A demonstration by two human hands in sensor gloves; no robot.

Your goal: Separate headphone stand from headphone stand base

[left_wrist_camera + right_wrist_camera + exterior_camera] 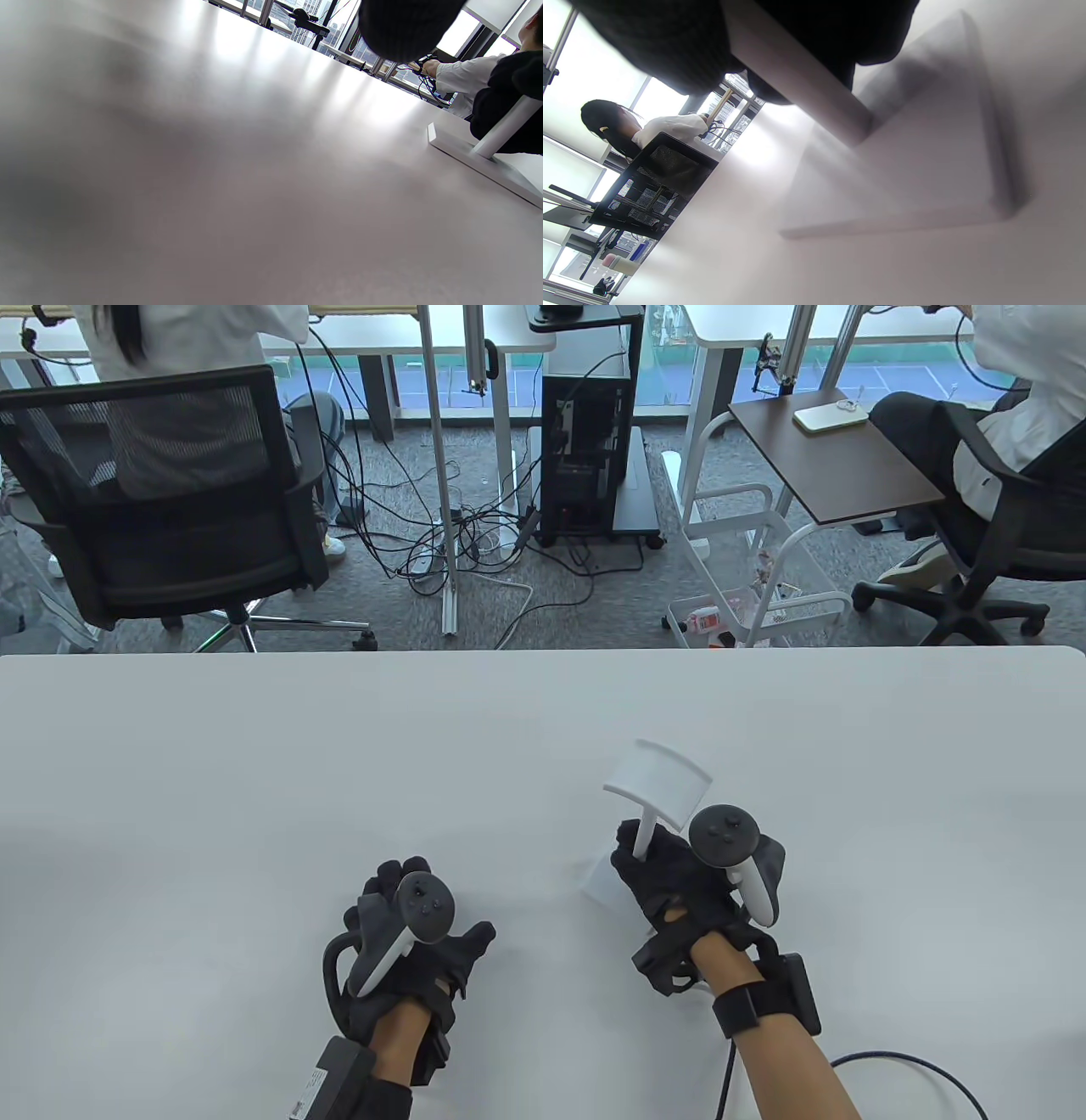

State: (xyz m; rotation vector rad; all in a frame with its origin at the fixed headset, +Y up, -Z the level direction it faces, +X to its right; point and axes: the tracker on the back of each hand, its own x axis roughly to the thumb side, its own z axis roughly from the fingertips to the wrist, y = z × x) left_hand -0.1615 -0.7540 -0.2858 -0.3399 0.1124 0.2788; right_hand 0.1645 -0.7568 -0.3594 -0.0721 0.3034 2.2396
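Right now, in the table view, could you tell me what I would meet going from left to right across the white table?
Left hand resting on the table → headphone stand base, a corner showing → right hand gripping the post of the headphone stand.

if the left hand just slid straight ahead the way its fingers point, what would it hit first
Probably nothing. The left hand rests on the table with fingers pointing toward the far edge, and that stretch looks bare. The headphone stand, gripped by the right hand, and its base sit off to the right, outside that line.
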